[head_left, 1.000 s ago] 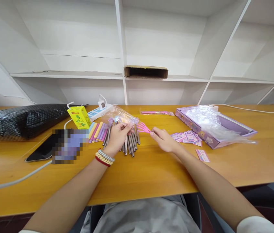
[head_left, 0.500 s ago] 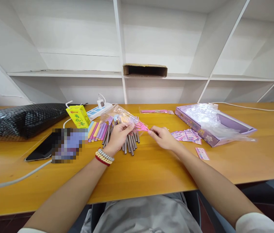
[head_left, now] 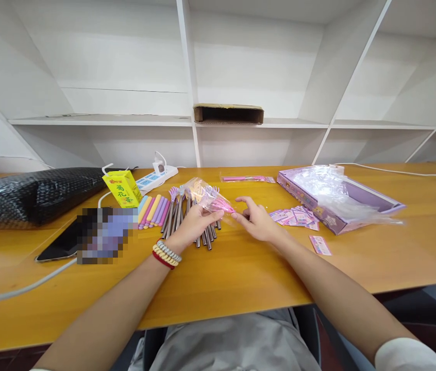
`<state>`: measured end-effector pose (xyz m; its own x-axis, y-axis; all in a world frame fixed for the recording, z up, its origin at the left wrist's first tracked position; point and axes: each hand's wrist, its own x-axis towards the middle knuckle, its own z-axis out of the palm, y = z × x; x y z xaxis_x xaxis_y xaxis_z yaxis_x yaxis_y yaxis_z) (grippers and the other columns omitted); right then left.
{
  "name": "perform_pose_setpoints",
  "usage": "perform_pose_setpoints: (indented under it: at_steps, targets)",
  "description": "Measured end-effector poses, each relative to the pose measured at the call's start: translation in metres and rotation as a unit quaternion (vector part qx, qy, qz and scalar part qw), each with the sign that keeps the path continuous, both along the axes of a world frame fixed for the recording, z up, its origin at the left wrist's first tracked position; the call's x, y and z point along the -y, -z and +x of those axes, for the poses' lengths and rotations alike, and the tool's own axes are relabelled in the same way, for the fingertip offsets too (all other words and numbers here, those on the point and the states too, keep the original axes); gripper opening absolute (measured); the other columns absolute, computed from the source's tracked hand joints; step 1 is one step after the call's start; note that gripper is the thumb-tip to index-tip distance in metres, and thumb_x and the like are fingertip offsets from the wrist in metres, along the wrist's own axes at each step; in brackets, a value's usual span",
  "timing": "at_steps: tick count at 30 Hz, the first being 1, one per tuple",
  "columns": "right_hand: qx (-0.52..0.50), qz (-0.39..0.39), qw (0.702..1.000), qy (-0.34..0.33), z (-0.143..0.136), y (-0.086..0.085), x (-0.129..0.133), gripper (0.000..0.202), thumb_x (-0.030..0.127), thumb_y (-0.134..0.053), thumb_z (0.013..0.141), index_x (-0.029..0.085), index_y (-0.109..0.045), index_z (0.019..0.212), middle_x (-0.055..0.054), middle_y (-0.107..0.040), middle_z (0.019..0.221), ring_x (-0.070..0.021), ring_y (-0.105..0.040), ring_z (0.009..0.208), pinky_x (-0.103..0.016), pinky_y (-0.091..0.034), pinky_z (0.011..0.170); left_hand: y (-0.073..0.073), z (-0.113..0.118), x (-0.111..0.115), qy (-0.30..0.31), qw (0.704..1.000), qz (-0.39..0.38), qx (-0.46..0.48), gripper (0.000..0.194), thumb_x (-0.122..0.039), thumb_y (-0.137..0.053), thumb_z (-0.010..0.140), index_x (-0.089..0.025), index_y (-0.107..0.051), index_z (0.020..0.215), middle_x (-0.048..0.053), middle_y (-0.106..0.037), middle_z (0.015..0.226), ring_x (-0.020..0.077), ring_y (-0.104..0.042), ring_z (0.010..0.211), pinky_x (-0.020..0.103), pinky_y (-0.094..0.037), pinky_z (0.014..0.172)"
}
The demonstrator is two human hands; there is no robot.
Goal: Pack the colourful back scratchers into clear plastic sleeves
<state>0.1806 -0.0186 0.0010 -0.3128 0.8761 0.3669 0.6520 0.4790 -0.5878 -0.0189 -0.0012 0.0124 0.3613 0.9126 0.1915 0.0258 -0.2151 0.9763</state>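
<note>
My left hand [head_left: 194, 226] pinches a clear plastic sleeve [head_left: 202, 186] together with a pink claw-shaped back scratcher head [head_left: 221, 203]. The pink claw appears to lie inside or behind the film; I cannot tell which. At the right end of the claw is my right hand [head_left: 258, 220], its index finger stretched out and apart from the thumb. The thumb tip is close to or touching the pink piece. Beneath my left hand lie several back scratchers with metal rods [head_left: 207, 238] and coloured claws. Left of them is a row of pastel handles [head_left: 155, 210].
Around lie a wrapped pink scratcher [head_left: 247, 179], a purple box [head_left: 306, 203] holding clear sleeves, small printed cards [head_left: 298, 216], a yellow drink carton [head_left: 122, 188], a power strip [head_left: 156, 179], a phone [head_left: 59, 241] and a black wrapped parcel [head_left: 36, 196]. White shelving stands behind.
My right index finger has lifted away from the thumb, loosening the pinch on the pink claw's end. My left hand has shifted slightly right and down, with the sleeve drawn lower.
</note>
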Motion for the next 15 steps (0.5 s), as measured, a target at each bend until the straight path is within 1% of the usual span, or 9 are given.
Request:
perform_pose_setpoints:
  at_steps: [2,3,5,7,9,11,13,15]
  targets:
    - [0.009,-0.002,1.000,0.001,-0.001,0.000,0.001,0.047,0.047,-0.041,0.088,0.018,-0.038,0.123,0.006,-0.047,0.052,-0.0122,-0.041,0.049,-0.022,-0.028,0.053,0.000,0.001,0.001,0.010,0.999,0.000,0.048,0.038,-0.028,-0.072,0.066,-0.017,-0.060,0.101,0.006,-0.067,0.092,0.0177,-0.061,0.082,0.028,-0.048,0.070]
    - [0.013,-0.002,1.000,0.004,-0.002,0.000,0.002,0.047,0.047,-0.041,0.088,0.017,-0.037,0.124,0.006,-0.048,0.052,-0.0124,-0.042,0.049,-0.022,-0.028,0.053,0.000,0.002,0.002,0.015,0.998,-0.001,0.064,0.042,-0.026,-0.073,0.064,-0.017,-0.059,0.102,0.006,-0.066,0.094,0.0181,-0.061,0.085,0.029,-0.048,0.073]
    - [0.019,-0.001,1.000,0.011,-0.004,0.001,0.002,0.048,0.045,-0.042,0.088,0.018,-0.037,0.126,0.005,-0.049,0.053,-0.0125,-0.043,0.049,-0.022,-0.027,0.054,0.001,0.003,0.003,0.027,0.997,-0.013,0.077,0.041,-0.025,-0.073,0.064,-0.016,-0.059,0.101,0.006,-0.066,0.092,0.0186,-0.061,0.085,0.030,-0.049,0.074]
    - [0.023,0.004,1.000,0.012,-0.006,0.001,0.003,0.047,0.043,-0.042,0.088,0.018,-0.038,0.128,0.005,-0.050,0.054,-0.0123,-0.043,0.049,-0.022,-0.027,0.054,0.003,0.005,0.004,0.029,0.995,-0.038,0.084,0.036,-0.028,-0.070,0.068,-0.014,-0.060,0.099,0.007,-0.066,0.089,0.0184,-0.062,0.081,0.030,-0.049,0.070]
    - [0.021,0.007,1.000,0.004,-0.009,0.002,0.003,0.048,0.042,-0.043,0.088,0.019,-0.037,0.129,0.004,-0.051,0.055,-0.0120,-0.043,0.049,-0.023,-0.027,0.055,0.004,0.007,0.004,0.016,0.993,-0.063,0.102,0.031,-0.031,-0.068,0.071,-0.013,-0.060,0.095,0.007,-0.065,0.086,0.0176,-0.062,0.077,0.029,-0.050,0.066]
    - [0.008,-0.005,1.000,-0.008,-0.010,0.002,0.003,0.050,0.044,-0.044,0.086,0.019,-0.037,0.129,0.006,-0.049,0.053,-0.0116,-0.042,0.048,-0.022,-0.027,0.054,0.005,0.009,0.004,-0.003,0.989,-0.080,0.124,0.028,-0.030,-0.068,0.071,-0.012,-0.061,0.091,0.006,-0.065,0.083,0.0167,-0.061,0.074,0.028,-0.050,0.065]
    - [-0.016,-0.032,0.999,-0.022,-0.011,0.002,0.002,0.053,0.047,-0.046,0.085,0.018,-0.037,0.128,0.007,-0.044,0.050,-0.0110,-0.040,0.046,-0.022,-0.026,0.051,0.003,0.010,0.004,-0.024,0.986,-0.081,0.145,0.026,-0.030,-0.069,0.069,-0.012,-0.061,0.087,0.005,-0.064,0.080,0.0160,-0.061,0.071,0.027,-0.050,0.063]
    - [-0.040,-0.060,0.997,-0.032,-0.010,0.002,0.001,0.052,0.047,-0.048,0.083,0.017,-0.038,0.124,0.008,-0.043,0.050,-0.0102,-0.038,0.045,-0.021,-0.026,0.049,0.000,0.008,0.002,-0.056,0.982,-0.065,0.170,0.024,-0.029,-0.070,0.068,-0.012,-0.061,0.083,0.004,-0.064,0.077,0.0152,-0.061,0.069,0.027,-0.050,0.063]
